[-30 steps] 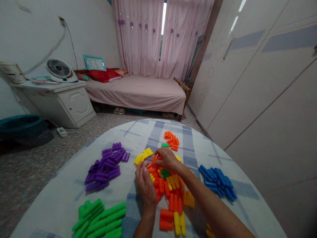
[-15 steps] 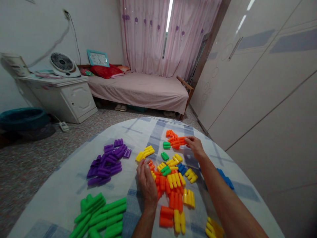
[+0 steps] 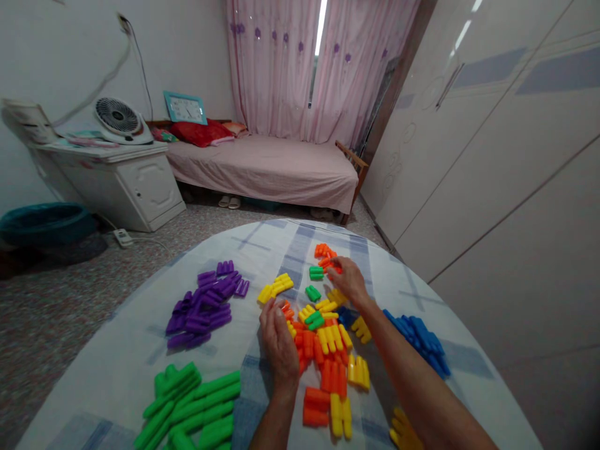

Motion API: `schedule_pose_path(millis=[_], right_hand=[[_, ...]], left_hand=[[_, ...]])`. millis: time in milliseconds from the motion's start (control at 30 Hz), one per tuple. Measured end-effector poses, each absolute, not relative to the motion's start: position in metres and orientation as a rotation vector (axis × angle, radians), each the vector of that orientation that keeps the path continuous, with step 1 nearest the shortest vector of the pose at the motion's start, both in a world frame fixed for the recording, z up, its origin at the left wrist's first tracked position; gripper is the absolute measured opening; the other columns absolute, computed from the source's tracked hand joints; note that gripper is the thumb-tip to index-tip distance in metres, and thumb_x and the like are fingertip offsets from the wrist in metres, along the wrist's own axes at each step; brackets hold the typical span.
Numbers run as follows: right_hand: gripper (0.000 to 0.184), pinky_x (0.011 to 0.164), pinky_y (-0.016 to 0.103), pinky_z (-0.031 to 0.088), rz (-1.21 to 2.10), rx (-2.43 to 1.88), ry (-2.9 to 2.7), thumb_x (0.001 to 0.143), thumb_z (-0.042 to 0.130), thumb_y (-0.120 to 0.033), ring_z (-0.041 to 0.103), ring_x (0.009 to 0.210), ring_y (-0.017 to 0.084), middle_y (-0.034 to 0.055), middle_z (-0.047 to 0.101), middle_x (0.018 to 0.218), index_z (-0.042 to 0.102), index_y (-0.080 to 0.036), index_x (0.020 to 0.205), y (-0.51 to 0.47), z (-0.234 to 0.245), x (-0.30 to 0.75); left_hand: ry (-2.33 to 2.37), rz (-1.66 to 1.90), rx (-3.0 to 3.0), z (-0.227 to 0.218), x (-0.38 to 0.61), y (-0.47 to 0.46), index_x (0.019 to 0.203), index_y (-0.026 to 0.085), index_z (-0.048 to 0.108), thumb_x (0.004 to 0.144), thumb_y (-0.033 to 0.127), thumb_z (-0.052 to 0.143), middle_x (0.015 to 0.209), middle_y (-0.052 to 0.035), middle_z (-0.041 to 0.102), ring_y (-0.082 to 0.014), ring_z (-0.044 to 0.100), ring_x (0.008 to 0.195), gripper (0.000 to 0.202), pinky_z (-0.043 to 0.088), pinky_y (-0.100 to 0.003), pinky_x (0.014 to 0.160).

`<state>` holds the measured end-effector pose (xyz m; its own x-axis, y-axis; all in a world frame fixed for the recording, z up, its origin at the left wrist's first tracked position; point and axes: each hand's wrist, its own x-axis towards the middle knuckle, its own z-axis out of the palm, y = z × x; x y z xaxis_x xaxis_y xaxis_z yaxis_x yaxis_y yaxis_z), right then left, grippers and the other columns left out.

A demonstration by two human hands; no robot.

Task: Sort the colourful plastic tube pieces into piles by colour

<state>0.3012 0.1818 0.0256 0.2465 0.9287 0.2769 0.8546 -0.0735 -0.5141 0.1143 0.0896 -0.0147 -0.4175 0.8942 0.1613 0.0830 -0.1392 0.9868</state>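
Note:
My left hand (image 3: pixel 280 344) rests on its side at the left edge of a mixed pile, fingers stretched and slightly curved beside some orange plastic pieces (image 3: pixel 287 309). It holds nothing that I can see. My right hand (image 3: pixel 349 281) reaches over the far end of the pile, its fingers apart above a group of orange ribbed pieces (image 3: pixel 324 251). Its palm hides part of the yellow pieces below. Two green pieces (image 3: pixel 313 293) lie between the hands. Yellow pieces (image 3: pixel 330 339) and orange pieces (image 3: pixel 334 377) are heaped in the middle.
Purple pieces (image 3: pixel 206 306) lie at the left, green pieces (image 3: pixel 201 406) at the near left, blue pieces (image 3: pixel 419 337) at the right under my forearm. All are on a round table with a checked cloth (image 3: pixel 253 250). A bed (image 3: pixel 272 165) and wardrobe (image 3: pixel 492 156) stand beyond.
My right hand has moved left and a little nearer, away from the long orange piece its fingers were on. More of the blue pieces shows. My left hand has stayed put.

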Motion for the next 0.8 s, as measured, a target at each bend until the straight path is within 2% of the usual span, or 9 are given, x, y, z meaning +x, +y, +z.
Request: schedule_pose_path(millis=[100,200,400,533,633,733,800], right_hand=[[0.029,0.091,0.032,0.038,0.133,-1.947,-1.776,0.078,0.062,-0.034,0.055,0.102,0.021,0.0088,0.064,0.106,0.064,-0.019,0.103,0.178,0.027,0.269],[0.032,0.086,0.034,0.04,0.015,-2.11,-1.898,0.08,0.06,-0.038,0.055,0.101,0.024,0.0125,0.062,0.107,0.063,-0.018,0.105,0.177,0.029,0.249],[0.029,0.079,0.031,0.04,0.009,-2.182,-1.911,0.084,0.054,-0.031,0.057,0.097,0.022,0.0124,0.062,0.106,0.062,-0.018,0.108,0.178,0.031,0.246],[0.03,0.08,0.027,0.041,0.118,-2.068,-1.983,0.083,0.054,-0.03,0.058,0.097,0.018,0.0079,0.063,0.106,0.061,-0.019,0.11,0.168,0.036,0.249],[0.033,0.082,0.025,0.042,0.321,-1.809,-2.121,0.08,0.059,-0.027,0.058,0.095,0.016,0.0043,0.063,0.105,0.06,-0.021,0.112,0.146,0.046,0.25],[0.037,0.091,0.03,0.041,0.509,-1.523,-2.161,0.08,0.06,-0.029,0.056,0.102,0.018,0.0052,0.061,0.111,0.059,-0.022,0.116,0.114,0.06,0.255],[0.036,0.095,0.033,0.04,0.519,-1.506,-2.002,0.083,0.056,-0.032,0.054,0.108,0.019,0.0052,0.059,0.117,0.058,-0.024,0.118,0.088,0.067,0.26]], left_hand=[[1.494,1.636,1.145,-0.014,0.114,0.09,0.109,0.015,0.062,0.093,0.041,0.032,0.123,-0.0131,0.056,-0.0201,0.047,0.122,0.043,0.031,-0.037,0.11],[1.496,1.632,1.141,-0.015,0.113,0.09,0.108,0.017,0.062,0.093,0.042,0.032,0.123,-0.0114,0.056,-0.0199,0.047,0.123,0.041,0.031,-0.037,0.11],[1.502,1.629,1.136,-0.016,0.114,0.09,0.109,0.018,0.062,0.093,0.041,0.032,0.124,-0.0107,0.056,-0.0194,0.046,0.125,0.041,0.032,-0.035,0.11],[1.499,1.643,1.105,-0.014,0.114,0.089,0.108,0.017,0.062,0.093,0.04,0.033,0.122,-0.0113,0.057,-0.0196,0.049,0.122,0.04,0.034,-0.035,0.108],[1.484,1.664,1.098,-0.013,0.114,0.09,0.106,0.016,0.062,0.093,0.04,0.033,0.121,-0.0123,0.057,-0.0198,0.05,0.12,0.04,0.035,-0.036,0.107],[1.496,1.678,1.105,-0.013,0.114,0.09,0.107,0.016,0.062,0.093,0.04,0.033,0.121,-0.0122,0.058,-0.0192,0.049,0.12,0.04,0.033,-0.035,0.109],[1.509,1.682,1.116,-0.013,0.114,0.09,0.106,0.017,0.062,0.094,0.04,0.032,0.12,-0.0119,0.058,-0.019,0.049,0.12,0.04,0.033,-0.036,0.109]])
